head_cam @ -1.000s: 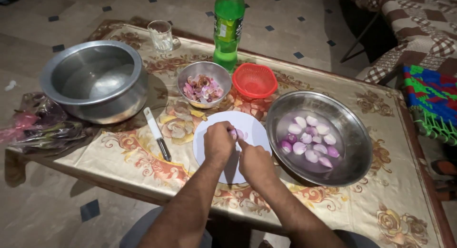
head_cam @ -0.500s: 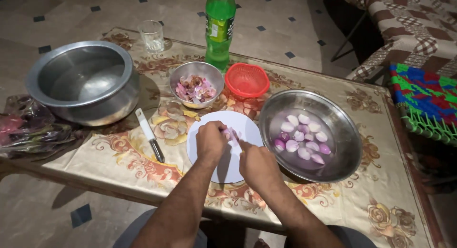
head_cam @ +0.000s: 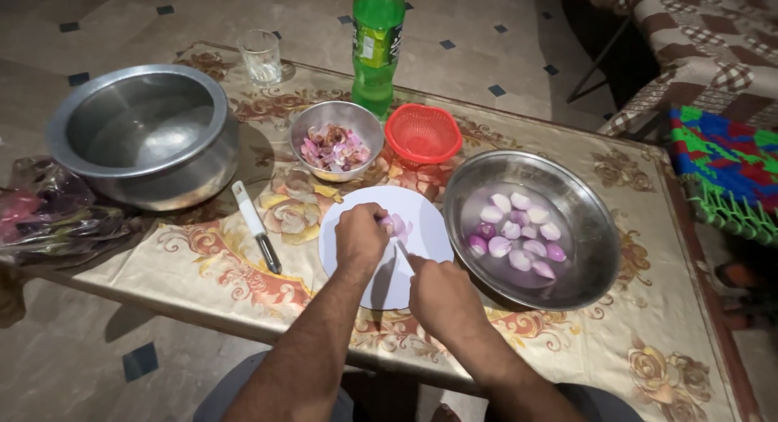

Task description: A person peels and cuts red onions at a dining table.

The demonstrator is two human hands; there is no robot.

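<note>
Head view: left hand (head_cam: 359, 237) curled over an onion (head_cam: 395, 225) on the white board (head_cam: 429, 227), fingers pinching it down against the board. Right hand (head_cam: 440, 291) closed in a fist round a knife (head_cam: 403, 252); only a thin bit of blade shows between the two hands, tip near the onion, probably touching it but too small to tell. Onion sits at the board's upper middle, half hidden by the left fingers.

Board lies on the worktop (head_cam: 664, 308), which has a floral cloth. Just right of the board, touching or nearly so, a big steel basin (head_cam: 592, 268) with peeled onion pieces (head_cam: 515, 235) in shallow water. Behind the board, a small steel bowl (head_cam: 312, 126) of peels (head_cam: 335, 147). Beside that, a red basket (head_cam: 423, 133), upturned by the look of it. Green bottle (head_cam: 374, 45) upright behind both. Glass (head_cam: 262, 55) at the far left corner. Large steel pot (head_cam: 138, 134) at left, tilted slightly. Peeler (head_cam: 255, 226) with white handle lies flat between pot and board, apart from both. Plastic bag (head_cam: 49, 215) at the worktop's left edge. Woven stool (head_cam: 721, 167) on the floor at right.
</note>
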